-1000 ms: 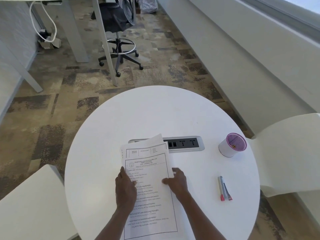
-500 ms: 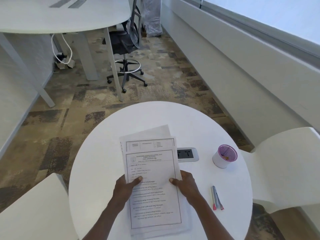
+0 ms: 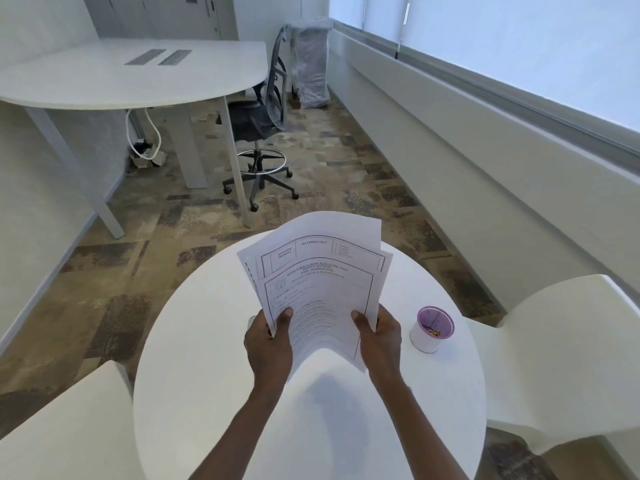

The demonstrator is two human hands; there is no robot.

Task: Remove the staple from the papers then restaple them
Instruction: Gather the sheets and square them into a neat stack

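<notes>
A: Head view: your left hand [image 3: 268,341] and right hand [image 3: 379,336] have lifted the papers [image 3: 317,289] off the desk [image 3: 194,393], each gripping a lower edge.

B: Sheets look fanned, so you're likely squaring them for restapling; no stapler in sight.

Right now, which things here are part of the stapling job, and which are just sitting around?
Part of the job:
papers, held up by left hand and right hand

Just around:
purple-rimmed cup
round table
office chair
white chairs
</notes>
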